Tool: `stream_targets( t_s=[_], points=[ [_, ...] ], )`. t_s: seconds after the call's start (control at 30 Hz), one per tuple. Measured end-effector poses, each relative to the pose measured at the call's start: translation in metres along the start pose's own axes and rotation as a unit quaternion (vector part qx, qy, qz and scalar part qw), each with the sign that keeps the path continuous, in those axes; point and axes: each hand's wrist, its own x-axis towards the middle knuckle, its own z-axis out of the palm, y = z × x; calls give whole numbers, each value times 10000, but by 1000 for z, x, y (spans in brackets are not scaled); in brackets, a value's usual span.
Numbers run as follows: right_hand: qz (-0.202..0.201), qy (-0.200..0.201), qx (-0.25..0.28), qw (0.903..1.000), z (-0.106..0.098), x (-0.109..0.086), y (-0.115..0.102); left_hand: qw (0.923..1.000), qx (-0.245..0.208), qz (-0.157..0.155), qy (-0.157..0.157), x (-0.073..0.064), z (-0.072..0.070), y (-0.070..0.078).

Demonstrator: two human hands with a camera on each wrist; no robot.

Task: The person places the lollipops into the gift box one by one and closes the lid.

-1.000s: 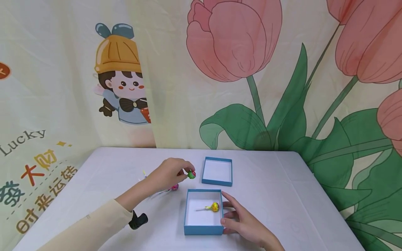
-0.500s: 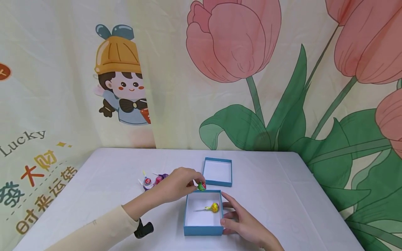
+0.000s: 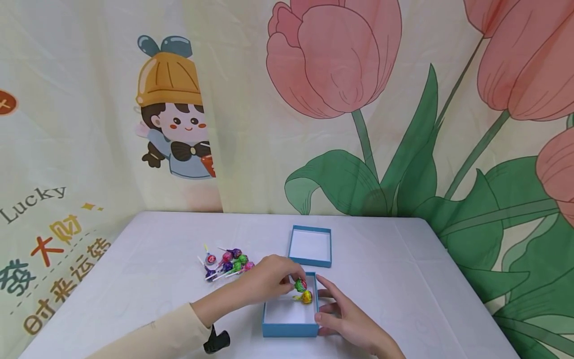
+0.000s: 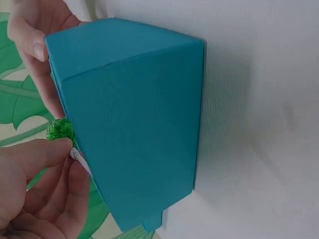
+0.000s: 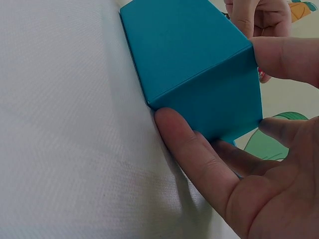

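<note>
My left hand (image 3: 271, 279) pinches a green-and-red wrapped lollipop (image 3: 300, 285) over the right part of the blue open box (image 3: 289, 330). In the left wrist view, its green head (image 4: 60, 129) shows beyond the thumb and finger, with the pale stick below. A yellow lollipop (image 3: 307, 297) lies inside the box, its stick partly hidden from the head camera by my left hand. My right hand (image 3: 347, 316) rests against the box's right side. In the right wrist view, its extended fingers (image 5: 199, 159) and thumb touch the blue wall (image 5: 214, 99).
Several wrapped lollipops (image 3: 227, 265) lie in a loose pile left of the box. Behind the box is the blue-rimmed lid (image 3: 310, 263), inside up. A white cloth covers the table (image 3: 381, 264), and a printed curtain (image 3: 251, 124) hangs behind it.
My left hand has carried the green-and-red lollipop rightward and towards me, from left of the lid to over the box. The pile is now uncovered. My right hand stays at the box.
</note>
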Motion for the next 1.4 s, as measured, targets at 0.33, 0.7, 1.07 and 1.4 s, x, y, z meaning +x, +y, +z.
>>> stream_targets(
  t_s=[0.33,0.7,1.07,1.4],
  points=[
    [-172,-104,153,9997,-1,-1,2,9995,-106,35,-308,4,20,3],
    [-96,-126,179,9997,-1,0,2,9992,-156,123,-338,4,37,1],
    [-128,-126,200,9996,-2,1,4,9994,-71,12,-330,5,44,-5],
    [-109,-146,225,9996,-2,1,4,9999,99,35,-67,10,49,-8]
  ],
)
